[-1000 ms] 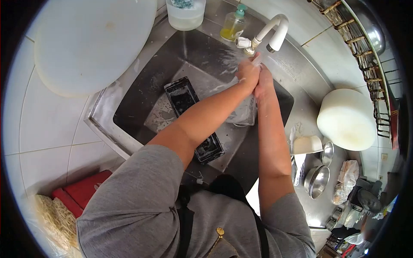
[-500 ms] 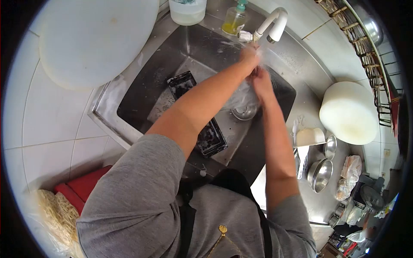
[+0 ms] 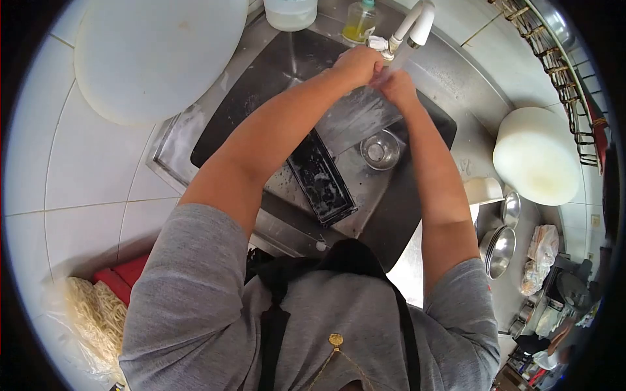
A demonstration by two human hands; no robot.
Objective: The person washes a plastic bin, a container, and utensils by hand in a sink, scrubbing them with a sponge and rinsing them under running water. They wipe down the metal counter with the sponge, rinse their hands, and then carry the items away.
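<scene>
My left hand (image 3: 362, 64) and my right hand (image 3: 396, 86) meet beneath the white faucet (image 3: 412, 26), fingers curled close together. Water streams over them and fans out into the sink below. I cannot tell what, if anything, is between the fingers. Under my left forearm lies a long black tray (image 3: 323, 179), its surface wet and sudsy, partly hidden by the arm. A small round metal bowl (image 3: 380, 150) rests on the sink floor beside my right forearm.
Behind the steel sink (image 3: 173, 153) stand a soap bottle (image 3: 360, 23) and a white tub (image 3: 290, 14). White round boards lean at left (image 3: 156, 58) and right (image 3: 538, 156). Stacked metal bowls (image 3: 499, 253) sit on the right counter; bagged noodles (image 3: 98, 319) lie lower left.
Both hands have drawn level under the faucet, the left shifting leftward and the right moving up. The view has shifted slightly, and more of the metal bowl shows.
</scene>
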